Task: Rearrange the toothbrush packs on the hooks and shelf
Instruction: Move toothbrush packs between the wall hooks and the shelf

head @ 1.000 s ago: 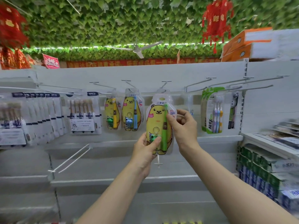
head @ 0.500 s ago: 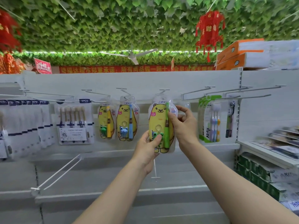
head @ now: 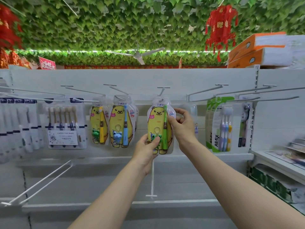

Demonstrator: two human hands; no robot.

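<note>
Grip on the yellow bear pack [head: 157, 128] at the middle hook [head: 162, 90], both hands engaged.

The left hand [head: 146, 146] grasps the pack's lower left corner, thumb pressed over the green frog toy on the front and the other fingers tucked behind, out of sight. The right hand [head: 181, 126] pinches the right edge higher up: its thumb lies beside the green brush handle, the index finger reaches to the pack's upper right edge, and the remaining fingers curl loosely behind. The pack hangs upright with its top at the hook's tip; whether the hole is threaded on cannot be told. To the left, two more bear packs [head: 123, 123] hang on neighbouring hooks, and an All-fix pack [head: 219, 124] hangs well to the right.
</note>
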